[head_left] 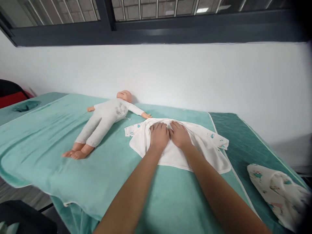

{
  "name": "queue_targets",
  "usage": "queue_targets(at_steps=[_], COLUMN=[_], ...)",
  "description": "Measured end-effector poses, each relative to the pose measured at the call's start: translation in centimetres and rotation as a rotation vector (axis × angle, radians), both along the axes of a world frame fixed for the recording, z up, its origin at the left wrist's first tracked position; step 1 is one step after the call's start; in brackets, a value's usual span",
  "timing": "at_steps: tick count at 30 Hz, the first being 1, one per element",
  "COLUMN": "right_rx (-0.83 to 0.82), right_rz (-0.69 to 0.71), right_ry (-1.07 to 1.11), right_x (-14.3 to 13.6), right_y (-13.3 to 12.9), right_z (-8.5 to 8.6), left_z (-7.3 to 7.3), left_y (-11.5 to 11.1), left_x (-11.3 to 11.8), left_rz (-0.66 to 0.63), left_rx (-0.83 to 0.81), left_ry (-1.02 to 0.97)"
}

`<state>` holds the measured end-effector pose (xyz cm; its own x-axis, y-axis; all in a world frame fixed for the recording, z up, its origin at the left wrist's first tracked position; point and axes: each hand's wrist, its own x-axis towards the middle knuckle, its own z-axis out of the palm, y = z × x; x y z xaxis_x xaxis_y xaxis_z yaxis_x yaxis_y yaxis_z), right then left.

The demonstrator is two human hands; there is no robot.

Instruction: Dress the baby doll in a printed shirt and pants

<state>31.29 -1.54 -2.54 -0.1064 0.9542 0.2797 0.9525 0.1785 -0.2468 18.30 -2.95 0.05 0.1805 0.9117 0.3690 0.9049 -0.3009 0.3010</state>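
A small white garment (175, 159) with patterned sleeves lies spread on the green blanket (117, 182). Both my hands rest on its upper middle, side by side. My left hand (159, 135) lies palm down with its fingers spread a little on the cloth. Close beside it, my right hand (179, 134) also lies palm down, fingers extended towards the neckline. To the left, a baby doll (104, 118) in a white suit lies on its back, one arm reaching to the garment's upper edge.
Another patterned cloth (278, 191) lies bunched at the right on a darker green cover (226, 125). A white wall (170, 74) stands behind the bed, beneath a dark window frame (182, 32). A red and black object (12, 94) is at the far left.
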Motion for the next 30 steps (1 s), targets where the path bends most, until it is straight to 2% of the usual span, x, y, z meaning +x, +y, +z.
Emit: queue_targets(at_steps=[3,5,7,10,12,14,17,20,23,27,30], right_rx=[-0.032,-0.044,-0.043,-0.023,0.022,0.092,0.157,0.117,0.054,0.024,0.005], right_rz=[0.008,0.01,0.009,0.013,0.016,0.049,0.19,0.289,0.292,0.27,0.274], right_ry=[-0.024,-0.031,-0.033,-0.042,-0.045,-0.051,-0.077,-0.111,-0.111,-0.068,-0.038], right_x=[0.0,0.0,-0.1,0.0,0.0,-0.1,-0.5,-1.8,-3.6,-5.6,-6.0], right_y=[-0.2,-0.2,-0.2,-0.2,-0.4,-0.7,-1.4,-1.7,-1.2,-0.3,-0.4], right_z=[0.0,-0.1,-0.3,-0.4,-0.4,-0.2,0.4,1.1,1.5,1.4,1.0], left_z=[0.5,0.5,0.0,-0.8,-1.3,-1.5,-1.6,-1.8,-2.3,-2.8,-2.9], left_y=[-3.4,-6.2,-8.7,-11.0,-11.3,-11.2,-10.8,-10.8,-10.7,-10.7,-10.7], left_x=[-1.2,-2.8,-4.9,-8.0,-9.4,-9.9,-9.7,-9.5,-9.9,-10.5,-10.6], left_rz=[-0.115,-0.129,-0.057,0.233,0.432,0.522,0.511,0.431,0.372,0.421,0.435], left_rx=[0.065,0.108,0.131,0.113,0.08,0.057,0.057,0.066,0.111,0.17,0.184], left_ry=[-0.078,-0.106,-0.121,-0.116,-0.095,-0.056,-0.031,-0.072,-0.161,-0.44,-0.596])
